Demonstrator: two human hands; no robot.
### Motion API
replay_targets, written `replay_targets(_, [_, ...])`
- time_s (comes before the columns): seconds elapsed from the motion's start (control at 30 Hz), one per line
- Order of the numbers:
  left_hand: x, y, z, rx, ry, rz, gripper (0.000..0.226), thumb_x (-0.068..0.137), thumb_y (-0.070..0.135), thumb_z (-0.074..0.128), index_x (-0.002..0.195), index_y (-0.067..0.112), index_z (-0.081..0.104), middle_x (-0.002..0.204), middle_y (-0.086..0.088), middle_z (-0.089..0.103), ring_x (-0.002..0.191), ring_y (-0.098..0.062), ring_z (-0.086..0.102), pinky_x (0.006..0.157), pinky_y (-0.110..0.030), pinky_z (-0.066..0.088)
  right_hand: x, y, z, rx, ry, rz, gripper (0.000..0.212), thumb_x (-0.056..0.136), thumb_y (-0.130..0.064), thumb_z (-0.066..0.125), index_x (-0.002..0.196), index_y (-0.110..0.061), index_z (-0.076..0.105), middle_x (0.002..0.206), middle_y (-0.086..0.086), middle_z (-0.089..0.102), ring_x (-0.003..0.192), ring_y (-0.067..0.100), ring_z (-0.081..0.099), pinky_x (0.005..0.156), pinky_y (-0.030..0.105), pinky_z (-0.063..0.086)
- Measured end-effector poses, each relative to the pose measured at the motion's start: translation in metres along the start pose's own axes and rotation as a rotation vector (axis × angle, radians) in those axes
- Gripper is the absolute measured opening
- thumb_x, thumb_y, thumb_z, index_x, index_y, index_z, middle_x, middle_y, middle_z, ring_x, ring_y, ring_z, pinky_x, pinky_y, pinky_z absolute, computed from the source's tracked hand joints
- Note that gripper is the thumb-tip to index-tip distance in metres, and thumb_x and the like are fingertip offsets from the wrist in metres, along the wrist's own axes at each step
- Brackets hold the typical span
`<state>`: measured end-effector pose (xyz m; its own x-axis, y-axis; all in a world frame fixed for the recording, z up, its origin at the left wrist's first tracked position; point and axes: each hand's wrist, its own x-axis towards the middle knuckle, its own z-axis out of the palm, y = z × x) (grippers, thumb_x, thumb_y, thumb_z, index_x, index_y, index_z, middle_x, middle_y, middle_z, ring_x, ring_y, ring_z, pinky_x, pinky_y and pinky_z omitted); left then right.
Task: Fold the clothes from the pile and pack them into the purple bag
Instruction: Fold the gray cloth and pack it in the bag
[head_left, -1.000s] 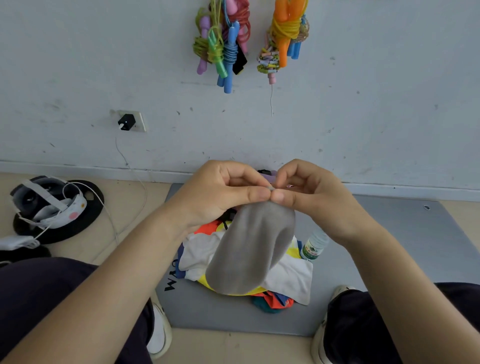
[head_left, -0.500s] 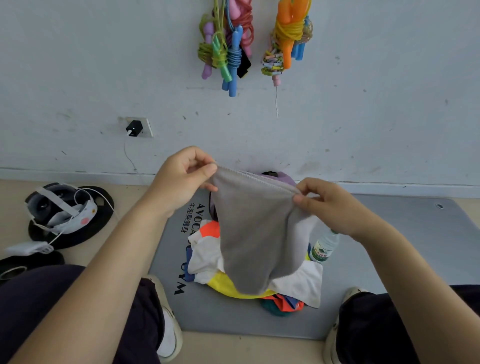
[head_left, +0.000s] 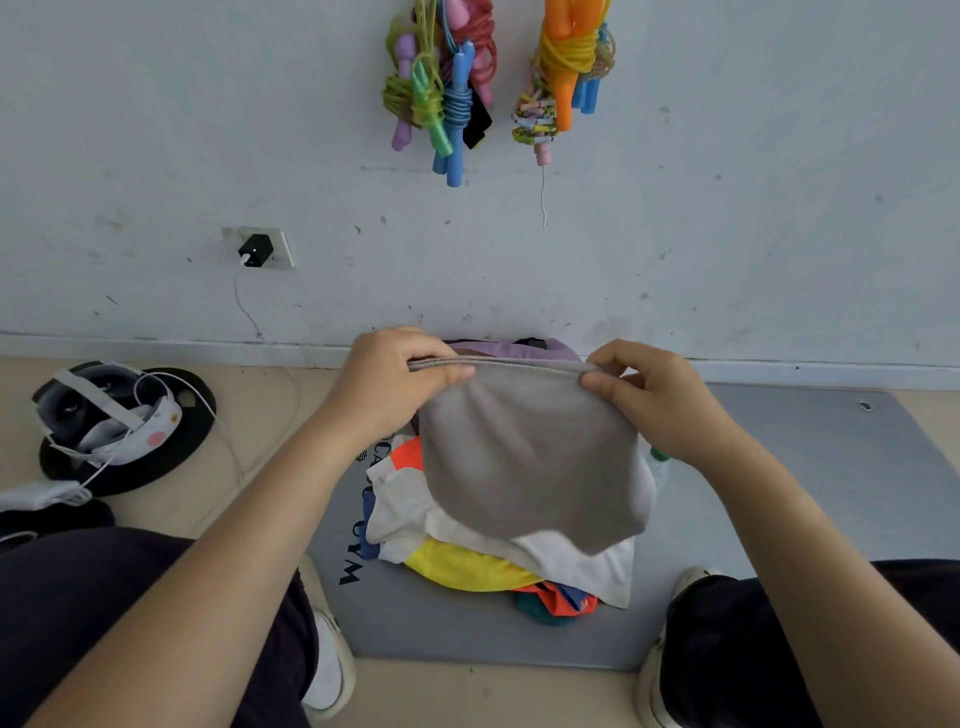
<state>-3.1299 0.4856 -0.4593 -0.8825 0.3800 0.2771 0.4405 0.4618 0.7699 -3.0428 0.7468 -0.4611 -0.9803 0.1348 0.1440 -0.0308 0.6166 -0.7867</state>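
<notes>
A grey garment hangs in the air above the pile, stretched flat by its top hem. My left hand pinches the hem's left corner and my right hand pinches the right corner. Below it lies the pile of clothes: white, yellow, orange and teal pieces on the grey mat. The purple bag shows only as a strip behind the hem, against the wall; the rest is hidden by the garment.
The grey gym mat lies on the floor by the wall. A plastic bottle peeks out right of the pile. A headset with cables sits at left. Jump ropes hang on the wall. My knees flank the mat.
My hands started together pinching the bunched grey garment, then drew apart sideways. The hem is now stretched level and the cloth hangs spread out.
</notes>
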Motion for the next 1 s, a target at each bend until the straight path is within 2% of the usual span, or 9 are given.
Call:
replay_targets(0.17, [0.004,-0.013,-0.013,0.006,0.119,-0.024,0.016,0.081,0.025,0.08,0.068,0.03,0.071,0.066,0.013,0.063,0.063,0.004,0.055,0.061,-0.011,0.038,-0.002,0.024,0.005,-0.136,-0.156,0.075,0.018,0.091,-0.036,0.065,0.074,-0.03,0.065,0.071,-0.013,0.059,0.061,-0.002,0.048,0.062,0.014,0.037])
replay_targets(0.23, [0.005,-0.022,-0.02,0.039,0.093,-0.065,0.014,0.08,0.025,0.081,0.069,0.029,0.072,0.069,0.008,0.062,0.065,-0.001,0.055,0.063,-0.018,0.039,-0.003,0.028,0.003,-0.146,-0.163,0.081,0.01,0.087,-0.038,0.069,0.078,-0.036,0.067,0.076,-0.014,0.061,0.066,-0.005,0.05,0.062,0.009,0.039])
replay_targets(0.3, [0.004,-0.031,-0.023,0.057,0.052,-0.123,0.011,0.078,0.026,0.082,0.072,0.029,0.074,0.077,-0.002,0.065,0.073,-0.012,0.059,0.068,-0.027,0.042,-0.001,0.029,-0.001,-0.188,-0.122,0.074,0.011,0.084,-0.029,0.074,0.081,-0.037,0.067,0.078,-0.014,0.061,0.068,-0.008,0.051,0.059,0.004,0.039])
replay_targets(0.43, [0.001,-0.042,-0.016,0.1,-0.06,-0.158,0.006,0.08,0.03,0.08,0.08,0.025,0.077,0.08,0.001,0.068,0.078,-0.013,0.061,0.065,-0.016,0.04,0.003,0.029,-0.009,-0.323,-0.032,0.043,0.023,0.084,-0.014,0.071,0.08,-0.035,0.066,0.078,-0.011,0.058,0.072,-0.001,0.051,0.062,0.006,0.037])
replay_targets(0.57, [0.0,-0.048,-0.011,0.1,-0.1,-0.193,0.013,0.086,0.034,0.074,0.088,0.022,0.078,0.083,0.003,0.07,0.068,0.0,0.059,0.068,-0.025,0.043,0.004,0.028,-0.01,-0.394,0.018,-0.011,0.013,0.086,-0.006,0.066,0.089,-0.015,0.075,0.088,0.001,0.061,0.081,0.015,0.054,0.07,0.022,0.036])
replay_targets(0.67, [0.0,-0.049,-0.009,0.084,-0.093,-0.187,0.008,0.088,0.034,0.072,0.08,0.034,0.074,0.08,0.006,0.069,0.057,0.006,0.055,0.067,-0.029,0.044,0.004,0.027,-0.007,-0.433,0.075,-0.06,0.012,0.089,-0.003,0.062,0.086,-0.006,0.073,0.093,0.005,0.059,0.083,0.023,0.057,0.074,0.03,0.041])
replay_targets(0.8, [0.0,-0.049,-0.008,-0.003,-0.075,-0.223,0.012,0.089,0.033,0.072,0.079,0.039,0.074,0.078,0.014,0.071,0.06,0.002,0.062,0.066,-0.025,0.051,0.002,0.024,-0.006,-0.415,0.159,-0.1,0.011,0.089,0.002,0.059,0.087,0.0,0.069,0.098,0.01,0.053,0.086,0.03,0.054,0.076,0.035,0.043])
replay_targets(0.93, [-0.002,-0.049,-0.006,-0.142,-0.076,-0.283,0.01,0.09,0.025,0.071,0.088,0.031,0.079,0.09,0.007,0.076,0.079,-0.015,0.073,0.068,-0.031,0.061,0.002,0.027,-0.006,-0.534,0.196,-0.073,0.01,0.093,-0.014,0.061,0.089,-0.01,0.069,0.107,0.004,0.054,0.106,0.029,0.043,0.087,0.036,0.029])
replay_targets(1.0, [-0.002,-0.049,-0.005,-0.242,-0.08,-0.317,0.009,0.09,0.021,0.071,0.089,0.026,0.079,0.09,0.006,0.077,0.086,-0.014,0.073,0.066,-0.033,0.062,0.002,0.025,-0.008,-0.463,0.156,-0.008,0.023,0.097,-0.026,0.055,0.08,-0.011,0.06,0.093,0.002,0.055,0.094,0.028,0.049,0.079,0.036,0.034])
